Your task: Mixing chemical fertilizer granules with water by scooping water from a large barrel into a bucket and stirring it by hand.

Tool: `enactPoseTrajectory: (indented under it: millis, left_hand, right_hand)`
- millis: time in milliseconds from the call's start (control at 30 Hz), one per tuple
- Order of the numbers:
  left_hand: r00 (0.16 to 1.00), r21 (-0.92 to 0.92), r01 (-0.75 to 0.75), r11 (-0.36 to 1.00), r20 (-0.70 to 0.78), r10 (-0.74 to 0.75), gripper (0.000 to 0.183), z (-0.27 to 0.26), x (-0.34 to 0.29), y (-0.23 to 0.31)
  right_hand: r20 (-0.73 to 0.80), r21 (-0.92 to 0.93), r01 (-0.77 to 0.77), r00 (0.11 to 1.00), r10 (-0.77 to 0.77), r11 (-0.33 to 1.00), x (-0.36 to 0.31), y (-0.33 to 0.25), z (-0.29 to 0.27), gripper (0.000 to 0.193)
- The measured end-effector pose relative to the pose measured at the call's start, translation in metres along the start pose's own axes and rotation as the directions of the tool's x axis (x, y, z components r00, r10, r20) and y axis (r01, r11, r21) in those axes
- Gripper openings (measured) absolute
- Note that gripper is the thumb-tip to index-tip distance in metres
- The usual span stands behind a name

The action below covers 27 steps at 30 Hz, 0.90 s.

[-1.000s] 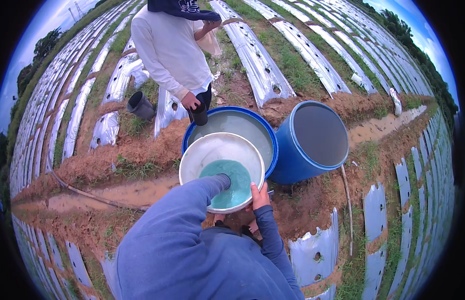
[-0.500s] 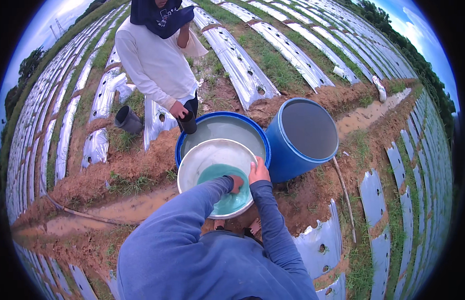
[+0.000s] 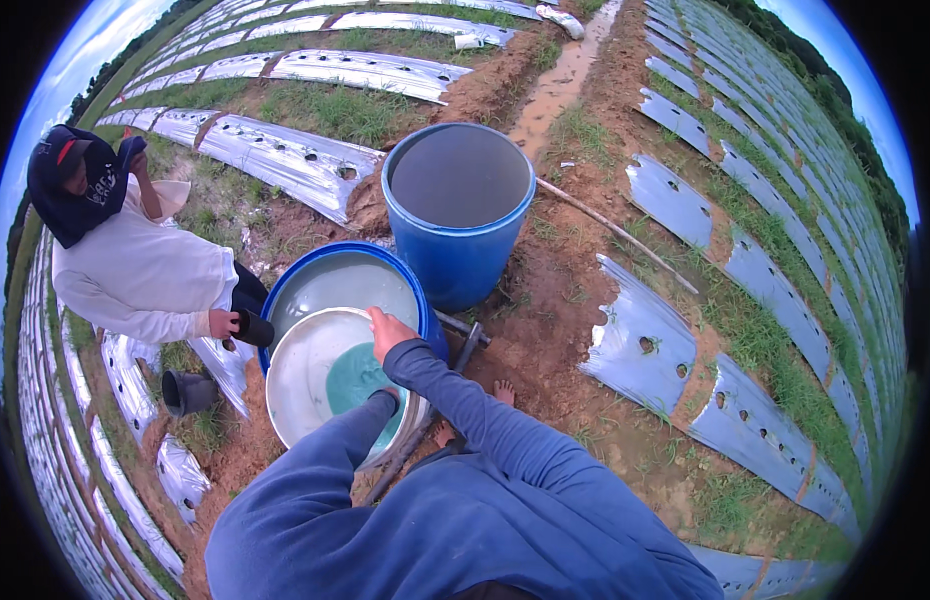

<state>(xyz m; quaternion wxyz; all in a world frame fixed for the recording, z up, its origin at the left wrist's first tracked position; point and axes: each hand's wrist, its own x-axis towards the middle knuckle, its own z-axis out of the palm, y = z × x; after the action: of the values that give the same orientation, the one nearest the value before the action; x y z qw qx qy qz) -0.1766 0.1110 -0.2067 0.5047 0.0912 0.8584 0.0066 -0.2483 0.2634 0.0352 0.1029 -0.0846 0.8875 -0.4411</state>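
I see the right hand [image 3: 388, 334] clamped on the tilted white basin [image 3: 297, 375], just before the blue tub [image 3: 399, 264]; the hidden left hand I can't judge. A slack grip could spill teal liquid [image 3: 350, 375].

Open air over left half of white basin [image 3: 297, 385]; left forearm [image 3: 335, 440] bars near rim; right hand [image 3: 389, 334] occupies far-right rim; co-worker's dark cup [image 3: 253, 328] crowds upper left; tall blue barrel [image 3: 450, 262] blocks beyond; passage rightward over bare soil [image 3: 550, 335].
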Motion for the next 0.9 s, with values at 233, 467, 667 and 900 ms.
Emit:
enactPoseTrajectory:
  millis: [233, 467, 667, 900]
  left_hand:
    - [0.968, -0.268, 0.166, 0.949, -0.138, -0.209, 0.057, -0.016, 0.012, 0.038]
    - [0.935, -0.388, 0.199, 0.900, -0.200, -0.293, 0.060, -0.052, 0.021, 0.061]
    - [0.896, -0.539, 0.221, 0.813, -0.217, -0.388, 0.064, -0.050, 0.018, 0.067]
    - [0.784, -0.746, 0.220, 0.628, -0.249, -0.569, 0.068, -0.054, 0.011, 0.063]
  right_hand:
    - [0.046, 0.045, -0.007, 0.999, 0.005, 0.999, -0.006, -0.010, 0.004, 0.027]
    - [-0.027, 0.050, -0.006, 1.000, 0.007, 0.999, 0.004, 0.000, 0.003, 0.025]
    - [-0.031, 0.035, -0.009, 0.999, 0.010, 0.999, 0.001, -0.001, 0.006, 0.026]
    - [0.001, 0.081, -0.023, 1.000, 0.023, 0.996, -0.002, -0.004, 0.006, 0.028]
